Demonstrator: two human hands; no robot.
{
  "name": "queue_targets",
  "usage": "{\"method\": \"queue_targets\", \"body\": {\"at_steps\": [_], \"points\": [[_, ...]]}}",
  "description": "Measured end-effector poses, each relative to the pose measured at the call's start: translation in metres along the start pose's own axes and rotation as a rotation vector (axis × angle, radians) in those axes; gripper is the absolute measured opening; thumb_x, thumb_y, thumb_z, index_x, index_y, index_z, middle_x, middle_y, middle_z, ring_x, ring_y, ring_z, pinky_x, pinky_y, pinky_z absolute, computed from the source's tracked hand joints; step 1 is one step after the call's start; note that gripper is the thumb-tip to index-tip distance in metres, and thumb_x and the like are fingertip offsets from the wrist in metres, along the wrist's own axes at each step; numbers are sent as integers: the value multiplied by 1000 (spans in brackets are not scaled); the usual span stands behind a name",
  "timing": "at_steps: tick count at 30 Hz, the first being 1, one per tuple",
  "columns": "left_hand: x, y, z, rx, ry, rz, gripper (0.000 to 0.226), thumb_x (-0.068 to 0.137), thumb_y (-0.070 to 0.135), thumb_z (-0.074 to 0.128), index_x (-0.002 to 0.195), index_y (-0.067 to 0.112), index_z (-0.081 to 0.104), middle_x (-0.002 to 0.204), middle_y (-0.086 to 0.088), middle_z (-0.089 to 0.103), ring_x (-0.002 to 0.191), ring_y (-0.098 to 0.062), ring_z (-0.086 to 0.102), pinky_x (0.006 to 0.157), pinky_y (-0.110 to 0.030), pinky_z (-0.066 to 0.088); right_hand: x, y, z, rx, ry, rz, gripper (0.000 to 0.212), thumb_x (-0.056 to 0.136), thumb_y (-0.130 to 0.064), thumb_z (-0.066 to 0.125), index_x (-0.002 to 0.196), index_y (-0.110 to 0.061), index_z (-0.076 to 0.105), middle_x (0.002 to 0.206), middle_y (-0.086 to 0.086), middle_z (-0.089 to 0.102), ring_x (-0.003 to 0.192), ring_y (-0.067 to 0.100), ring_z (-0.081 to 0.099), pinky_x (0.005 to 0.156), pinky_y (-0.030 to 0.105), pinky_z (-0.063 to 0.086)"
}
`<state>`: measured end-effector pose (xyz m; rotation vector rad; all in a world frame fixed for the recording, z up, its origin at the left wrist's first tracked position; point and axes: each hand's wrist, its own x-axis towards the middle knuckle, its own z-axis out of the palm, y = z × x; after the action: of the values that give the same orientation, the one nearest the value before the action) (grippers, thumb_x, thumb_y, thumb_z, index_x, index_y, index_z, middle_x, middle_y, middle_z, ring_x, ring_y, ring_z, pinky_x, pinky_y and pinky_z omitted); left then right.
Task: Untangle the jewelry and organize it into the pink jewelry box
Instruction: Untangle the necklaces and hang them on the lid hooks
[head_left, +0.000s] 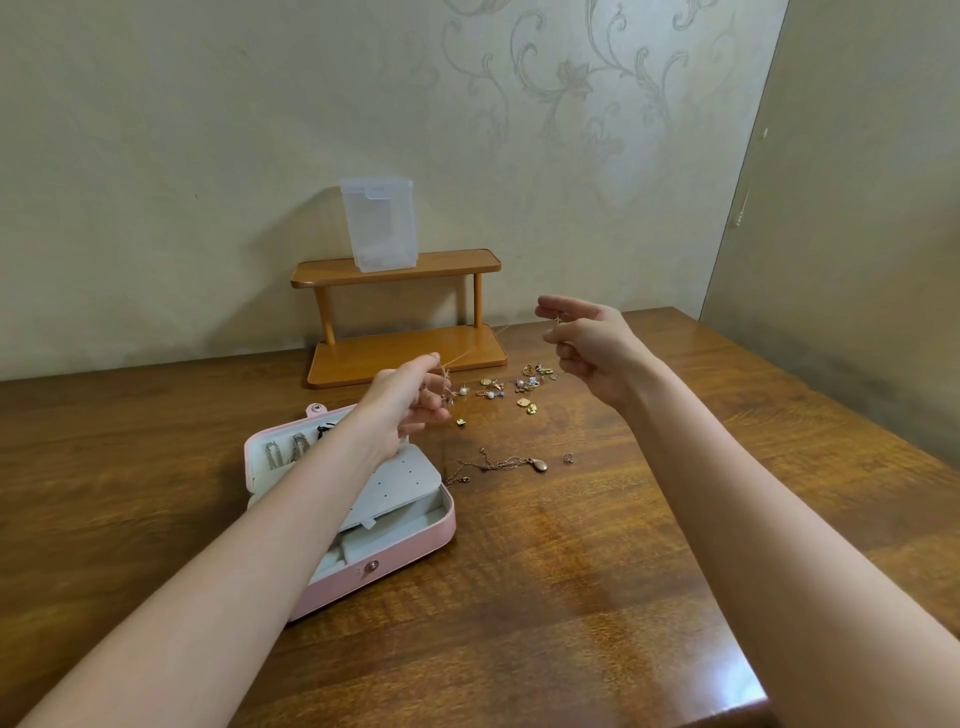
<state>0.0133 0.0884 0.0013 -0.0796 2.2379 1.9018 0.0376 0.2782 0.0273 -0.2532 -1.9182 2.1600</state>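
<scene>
Both hands raised above the dark brown wooden tabletop, well apart, with a thin gold chain stretched taut between them. Left hand, fingers curled, pinching one end of the chain, a small tangle of gold links dangling just beneath. Right hand, fingers bent, pinching the other end, held higher and farther back. Beneath the left forearm, an open pink rectangular jewelry box with pale grey lining, a perforated grey insert panel tilted inside, chains hung in its lid. Just beside the box, on the tabletop, a rose-gold necklace with a teardrop pendant. Farther back, a scatter of small gold and pearl earrings and charms. Against the wall, a two-tier orange wooden shelf bearing a clear plastic container.
</scene>
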Motion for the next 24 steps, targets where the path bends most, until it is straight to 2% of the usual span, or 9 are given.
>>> {"method": "queue_targets", "body": {"at_steps": [2, 5, 7, 9, 12, 14, 15, 20, 24], "points": [[0, 2, 0, 10, -7, -7, 39, 97, 44, 41, 90, 13, 63, 53, 0, 54, 57, -13, 56, 81, -33, 46, 1, 0, 0, -10, 18, -10, 51, 86, 18, 42, 129, -7, 53, 111, 3, 57, 36, 1, 37, 36, 14, 27], [0, 3, 1, -12, -51, -42, 34, 97, 41, 45, 94, 12, 63, 61, -3, 56, 52, -11, 54, 63, -26, 50, 3, 0, -2, -97, 59, -52, 52, 86, 17, 42, 129, -8, 54, 113, 1, 57, 46, 6, 37, 36, 13, 29], [1, 2, 2, -72, -16, -19, 20, 96, 26, 52, 99, 9, 63, 66, -3, 55, 50, -9, 48, 59, -21, 48, 5, 1, -4, -250, 90, -100, 53, 85, 15, 43, 130, -10, 55, 116, 1, 57, 51, 7, 36, 40, 14, 30], [2, 1, 2, -193, 65, -1, 9, 94, 15, 54, 94, 8, 61, 66, -3, 49, 49, -7, 40, 61, -20, 49, 7, 5, -6, -459, 132, -140, 52, 84, 12, 44, 128, -12, 57, 121, 3, 60, 61, 7, 41, 51, 15, 34], [4, 1, 0, -299, 122, 6, 13, 94, 16, 54, 83, 10, 59, 64, -2, 44, 49, -7, 35, 66, -22, 50, 9, 15, -9, -687, 153, -139, 52, 83, 9, 45, 129, -11, 57, 128, 5, 59, 95, 19, 55, 78, 26, 48], [3, 1, 0, -327, 120, 5, 16, 94, 22, 55, 84, 10, 59, 63, -2, 44, 48, -7, 35, 61, -20, 49, 10, 21, -9, -789, 128, -110, 53, 82, 8, 49, 131, -11, 55, 132, 7, 57, 116, 24, 53, 99, 37, 45], [2, 2, 1, -323, 115, 1, 19, 94, 26, 55, 85, 10, 60, 63, -1, 46, 47, -7, 35, 59, -19, 48, 10, 23, -7, -815, 109, -93, 52, 83, 7, 54, 132, -11, 54, 133, 7, 56, 121, 25, 51, 103, 40, 43], [-3, 8, 6, -60, -7, -61, 46, 90, 56, 47, 91, 13, 63, 65, 1, 53, 43, -5, 39, 52, -19, 42, 10, 29, 0, -1070, 30, -83, 71, 76, -22, 78, 138, -12, 45, 139, 6, 49, 126, 26, 47, 102, 40, 40], [-4, 9, 8, 68, -81, -71, 53, 93, 58, 38, 94, 12, 64, 70, -2, 53, 53, -8, 41, 53, -21, 41, 8, 38, 4, -1210, -61, -74, 83, 69, -37, 81, 136, -7, 43, 137, 8, 38, 121, 28, 47, 98, 41, 42]]}}
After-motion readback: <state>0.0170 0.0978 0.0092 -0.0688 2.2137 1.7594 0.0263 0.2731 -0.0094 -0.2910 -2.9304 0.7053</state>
